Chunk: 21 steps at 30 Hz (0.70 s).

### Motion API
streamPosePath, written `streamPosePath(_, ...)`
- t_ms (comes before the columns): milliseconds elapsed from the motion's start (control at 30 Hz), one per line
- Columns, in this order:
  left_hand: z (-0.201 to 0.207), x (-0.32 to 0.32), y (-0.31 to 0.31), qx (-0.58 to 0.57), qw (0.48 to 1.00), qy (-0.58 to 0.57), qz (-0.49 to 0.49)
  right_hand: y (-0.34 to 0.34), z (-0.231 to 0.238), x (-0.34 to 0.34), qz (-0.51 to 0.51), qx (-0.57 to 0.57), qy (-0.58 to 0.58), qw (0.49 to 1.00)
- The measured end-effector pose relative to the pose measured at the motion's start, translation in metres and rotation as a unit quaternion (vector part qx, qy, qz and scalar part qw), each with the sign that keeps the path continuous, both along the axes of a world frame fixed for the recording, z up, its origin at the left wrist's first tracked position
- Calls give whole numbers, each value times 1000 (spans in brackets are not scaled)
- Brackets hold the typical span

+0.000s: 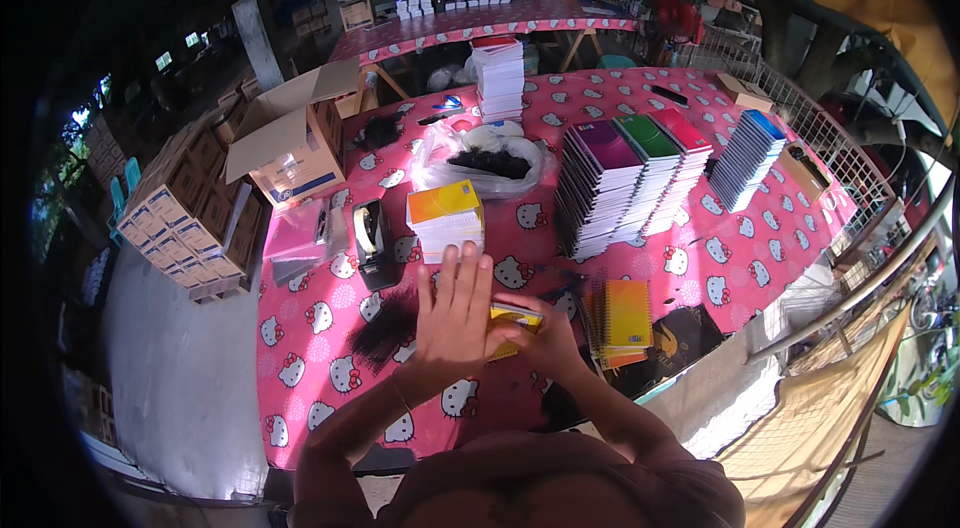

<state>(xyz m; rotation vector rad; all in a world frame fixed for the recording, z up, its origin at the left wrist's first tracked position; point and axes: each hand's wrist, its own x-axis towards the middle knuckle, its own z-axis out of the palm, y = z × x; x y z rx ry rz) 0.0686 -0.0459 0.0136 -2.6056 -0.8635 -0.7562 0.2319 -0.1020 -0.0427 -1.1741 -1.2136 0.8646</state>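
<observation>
My left hand (455,320) is upright with its fingers stretched out and a little apart, just in front of a stack of yellow-covered notebooks (442,218). I cannot tell whether its fingertips touch that stack. My right hand (540,336) is closed around a yellow notebook (507,316), whose near part shows between the two hands. How many notebooks the right hand holds is hidden. Right of it, more yellow spiral notebooks (626,316) lie on a dark printed board (685,340). Black wire bristles (385,328) spread on the cloth left of my left hand.
Tall stacks of purple (600,183), green (648,163) and red (682,143) spiral notebooks stand right of centre, blue ones (750,160) beyond. A plastic bag (520,173) holds black pieces. A tape dispenser (372,240) and an open carton (290,153) stand left on the pink tablecloth (515,273).
</observation>
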Motion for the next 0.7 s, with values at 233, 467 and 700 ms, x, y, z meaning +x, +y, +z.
streamPosePath(233,-19,1,-10,14,999,-24,-39,4,-10,3,2,2,-11,1000)
streamPosePath(467,6,1,4,-30,992,-86,-82,5,-13,7,-18,77,-120,990)
streamPosePath(700,26,-9,19,-167,968,-54,-178,-4,13,4,5,33,-96,995)
